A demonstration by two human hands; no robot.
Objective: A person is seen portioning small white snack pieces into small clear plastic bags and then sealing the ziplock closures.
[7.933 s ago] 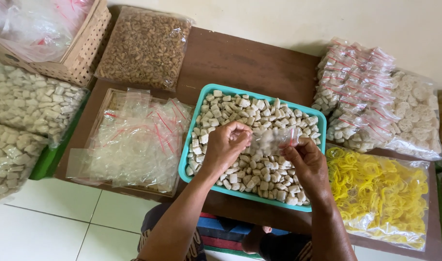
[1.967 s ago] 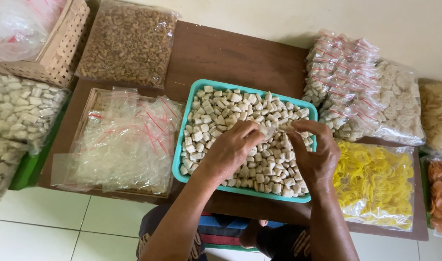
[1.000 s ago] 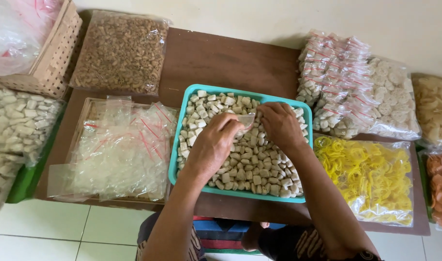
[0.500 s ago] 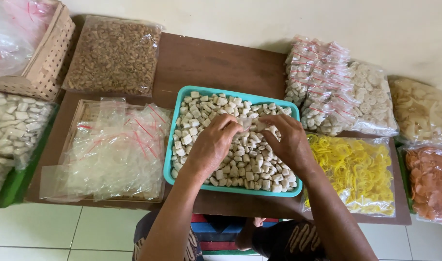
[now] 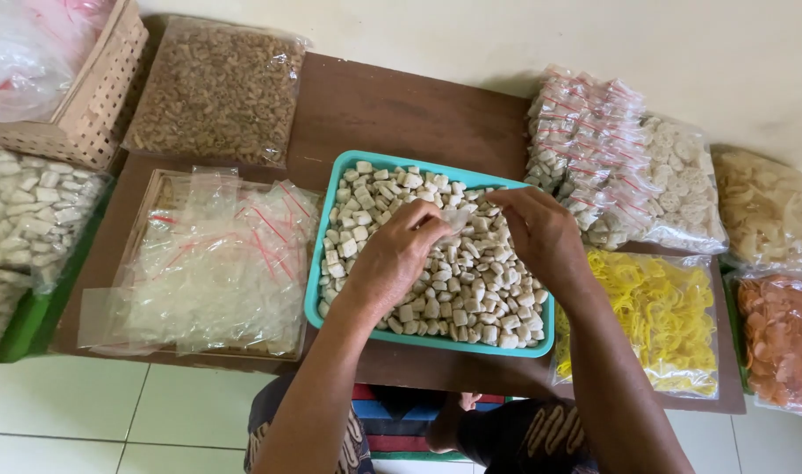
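Both hands sit much as they did half a second ago, over the middle of the tray, though the right hand has drawn slightly back toward the tray's right half and the small clear bag between them now shows more plainly.

Left hand (image 5: 392,259): fingers curled down and bunched, tips pinching the near edge of the small clear plastic bag (image 5: 456,219). Whether it also holds any pieces cannot be told, as the palm faces away.

Right hand (image 5: 541,237): fingers bent inward, thumb and forefinger closed on the opposite edge of the same bag. The bag hangs just above the pieces, between the two hands.

Teal tray (image 5: 348,175): lies flat on the brown table (image 5: 401,105), filled with pale, blocky cracker pieces (image 5: 471,298).

Surroundings: a heap of empty clear bags with red strips (image 5: 216,263) lies in a shallow tray just left of the teal one. A large bag of brown crumbs (image 5: 216,88) sits behind it, beside a woven basket (image 5: 98,105). Right of the teal tray lie a stack of small filled packets (image 5: 585,140), a bag of yellow crackers (image 5: 655,325) and a bag of orange crackers (image 5: 783,342).
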